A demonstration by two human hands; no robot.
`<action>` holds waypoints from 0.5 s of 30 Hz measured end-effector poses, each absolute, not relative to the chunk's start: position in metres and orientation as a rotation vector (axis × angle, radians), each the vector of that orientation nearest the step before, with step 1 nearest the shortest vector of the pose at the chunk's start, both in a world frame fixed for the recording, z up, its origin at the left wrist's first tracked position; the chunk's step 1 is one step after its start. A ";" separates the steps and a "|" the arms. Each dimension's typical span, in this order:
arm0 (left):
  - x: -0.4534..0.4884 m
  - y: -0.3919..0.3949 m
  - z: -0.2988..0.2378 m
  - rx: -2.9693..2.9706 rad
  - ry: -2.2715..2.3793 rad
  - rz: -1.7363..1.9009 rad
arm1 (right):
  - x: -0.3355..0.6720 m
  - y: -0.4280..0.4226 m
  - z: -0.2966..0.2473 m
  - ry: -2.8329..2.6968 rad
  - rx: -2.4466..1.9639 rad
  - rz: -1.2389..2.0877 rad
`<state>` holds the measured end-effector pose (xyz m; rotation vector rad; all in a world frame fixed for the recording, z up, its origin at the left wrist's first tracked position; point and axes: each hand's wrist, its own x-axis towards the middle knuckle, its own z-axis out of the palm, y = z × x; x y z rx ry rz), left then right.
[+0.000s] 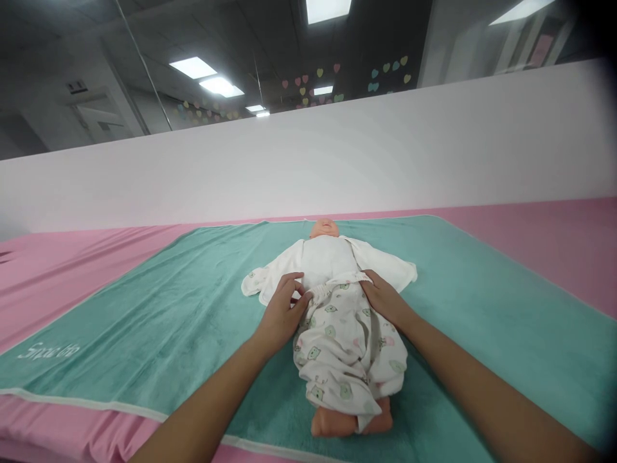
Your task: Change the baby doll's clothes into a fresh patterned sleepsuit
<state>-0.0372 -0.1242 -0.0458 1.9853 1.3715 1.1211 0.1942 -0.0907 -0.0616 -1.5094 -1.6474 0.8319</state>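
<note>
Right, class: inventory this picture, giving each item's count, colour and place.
cover: one, pink, lowest layer
towel: one, teal, on the cover
baby doll: one, peach, on its back on the towel
white top: one, white, on the doll's torso
printed trousers: one pair, white, on the doll's legs
partition: one, white, beyond the cover
heart shapes: many, pastel, above the partition
ceiling lights: several, white, overhead
left hand: one, at the trousers' waistband
right hand: one, on the waistband

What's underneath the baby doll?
The peach vinyl baby doll lies on a teal plush towel, itself over a pink cloth. The towel directly beneath the doll is hidden by its body and clothes.
</note>
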 end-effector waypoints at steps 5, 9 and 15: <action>-0.038 -0.124 -0.047 1.989 1.377 1.113 | 0.195 -0.090 -0.062 -1.659 -1.523 0.842; -0.038 -0.124 -0.047 1.997 1.376 1.112 | 0.195 -0.090 -0.063 -1.665 -1.518 0.827; -0.037 -0.123 -0.047 1.984 1.374 1.107 | 0.194 -0.091 -0.060 -1.661 -1.526 0.787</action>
